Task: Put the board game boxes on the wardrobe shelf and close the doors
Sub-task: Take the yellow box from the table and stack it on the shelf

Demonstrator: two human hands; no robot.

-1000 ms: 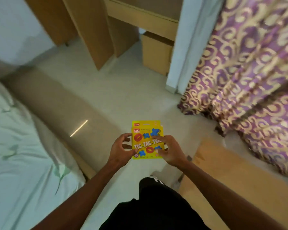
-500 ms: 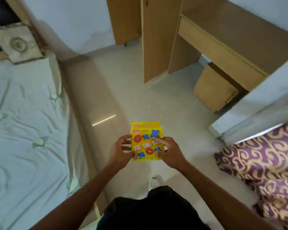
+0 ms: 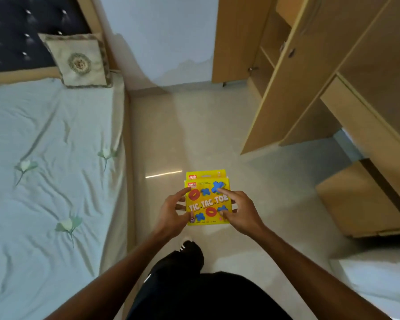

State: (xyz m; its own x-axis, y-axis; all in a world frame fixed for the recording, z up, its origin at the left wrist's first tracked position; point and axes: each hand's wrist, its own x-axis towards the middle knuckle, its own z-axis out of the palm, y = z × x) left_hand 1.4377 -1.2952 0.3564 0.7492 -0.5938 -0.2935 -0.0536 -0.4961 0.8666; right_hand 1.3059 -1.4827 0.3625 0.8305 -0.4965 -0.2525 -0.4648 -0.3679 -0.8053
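The left hand (image 3: 171, 212) and right hand (image 3: 239, 212) each grip 1 side of the 2 stacked yellow cardboard Tic Tac Toe boxes (image 3: 207, 202), near middle, so neither slips on the way to the open light-brown wooden wardrobe (image 3: 237, 42) far right.

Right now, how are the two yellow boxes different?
The front box shows its whole TIC TAC TOE cover; the back box shows only its top strip. The front box sits lower; the back box pokes up behind. Both are yellow, held between left hand and right hand.
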